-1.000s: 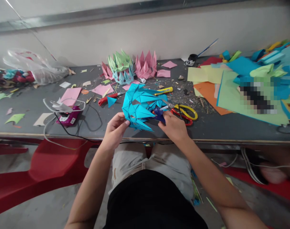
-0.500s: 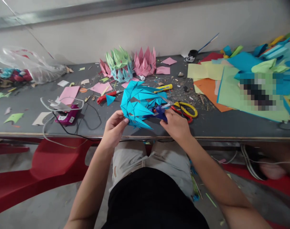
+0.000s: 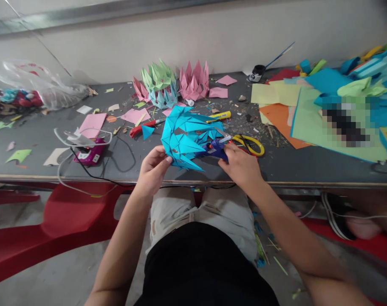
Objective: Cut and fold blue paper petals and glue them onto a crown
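A folded blue paper crown (image 3: 183, 142) lies on its side above the front of the table, its points toward the right. My left hand (image 3: 155, 168) pinches its left edge between thumb and fingers. In my right hand (image 3: 242, 165) is a blue glue gun (image 3: 216, 148) with a whitish glue stick at its back. The gun's front end is hidden behind the crown's points. Just past the right hand lie yellow-and-red scissors (image 3: 252, 145). A small blue paper triangle (image 3: 147, 132) rests left of the crown, by a red-handled tool (image 3: 142, 127).
Finished green (image 3: 158, 76) and pink paper crowns (image 3: 194, 80) stand near the wall. Coloured paper sheets (image 3: 276, 94) spread at the right. A purple power strip (image 3: 90, 153) with cords sits at the left. A yellow glue-stick-like tube (image 3: 218, 117) lies behind the crown.
My right hand and the glue gun have shifted slightly to the right, away from the crown. The left hand and the crown stay nearly in place.
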Demonstrator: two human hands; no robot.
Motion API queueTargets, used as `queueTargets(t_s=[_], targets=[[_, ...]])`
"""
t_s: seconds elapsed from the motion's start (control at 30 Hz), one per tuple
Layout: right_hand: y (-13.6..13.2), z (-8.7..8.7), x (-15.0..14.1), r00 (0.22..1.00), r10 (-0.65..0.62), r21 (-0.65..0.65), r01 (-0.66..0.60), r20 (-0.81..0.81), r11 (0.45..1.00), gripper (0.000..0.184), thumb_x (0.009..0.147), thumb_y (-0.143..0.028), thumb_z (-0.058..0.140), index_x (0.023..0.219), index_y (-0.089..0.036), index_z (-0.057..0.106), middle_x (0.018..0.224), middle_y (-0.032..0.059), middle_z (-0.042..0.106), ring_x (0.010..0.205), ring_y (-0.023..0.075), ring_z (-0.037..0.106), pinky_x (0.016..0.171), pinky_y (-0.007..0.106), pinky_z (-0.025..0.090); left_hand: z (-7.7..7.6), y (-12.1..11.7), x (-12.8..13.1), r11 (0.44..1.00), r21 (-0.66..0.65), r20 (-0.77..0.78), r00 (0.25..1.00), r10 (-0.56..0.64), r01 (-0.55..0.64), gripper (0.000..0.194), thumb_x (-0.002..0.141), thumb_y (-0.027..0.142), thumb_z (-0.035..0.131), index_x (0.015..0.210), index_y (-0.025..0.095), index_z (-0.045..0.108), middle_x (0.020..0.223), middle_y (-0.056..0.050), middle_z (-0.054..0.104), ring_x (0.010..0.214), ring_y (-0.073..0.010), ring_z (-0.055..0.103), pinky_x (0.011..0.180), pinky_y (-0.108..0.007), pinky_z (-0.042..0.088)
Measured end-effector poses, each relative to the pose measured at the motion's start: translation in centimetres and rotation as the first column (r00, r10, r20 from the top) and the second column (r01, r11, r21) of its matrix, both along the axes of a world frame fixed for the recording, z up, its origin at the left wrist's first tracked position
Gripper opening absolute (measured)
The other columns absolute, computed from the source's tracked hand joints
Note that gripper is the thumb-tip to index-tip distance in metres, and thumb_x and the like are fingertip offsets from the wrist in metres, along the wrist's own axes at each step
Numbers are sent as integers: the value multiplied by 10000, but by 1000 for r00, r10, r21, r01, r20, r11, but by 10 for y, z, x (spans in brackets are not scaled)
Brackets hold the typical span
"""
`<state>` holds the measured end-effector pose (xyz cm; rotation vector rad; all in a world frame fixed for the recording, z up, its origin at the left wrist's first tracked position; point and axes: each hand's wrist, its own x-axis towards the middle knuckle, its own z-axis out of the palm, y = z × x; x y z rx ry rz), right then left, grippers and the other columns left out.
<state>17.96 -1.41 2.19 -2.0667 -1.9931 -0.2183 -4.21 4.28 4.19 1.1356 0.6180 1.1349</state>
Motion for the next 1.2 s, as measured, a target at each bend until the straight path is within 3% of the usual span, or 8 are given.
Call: queueTargets(t_s=[0.43, 0.9, 1.2], targets=[[-1, 14, 1, 999, 29, -42, -28, 15, 999, 354, 808, -211, 451, 1148, -141, 520, 1069, 122, 623, 875, 230, 599, 539, 266, 396, -3, 0, -2, 1000, 3, -13, 1000, 11, -11, 162, 679, 202, 707, 820, 192, 628, 749, 7, 609, 681, -93, 556, 638, -201, 460], [-5, 16, 7, 999, 26, 9, -26, 40, 1000, 329, 829, -313, 501, 1116, -157, 533, 1016, 123, 627, 807, 235, 612, 535, 265, 380, -3, 0, -3, 1000, -2, -9, 1000, 5, -5, 188, 678, 214, 716, 835, 178, 621, 747, 2, 598, 676, -101, 556, 624, -213, 455], [-6, 12, 25, 988, -79, 11, 81, -136, 997, 410, 787, -420, 562, 1098, -155, 532, 1009, 129, 630, 852, 268, 603, 605, 309, 425, -6, 0, -6, 999, -31, 4, 1000, 16, -15, 183, 674, 203, 723, 828, 185, 624, 769, 7, 612, 688, -85, 560, 647, -190, 460]])
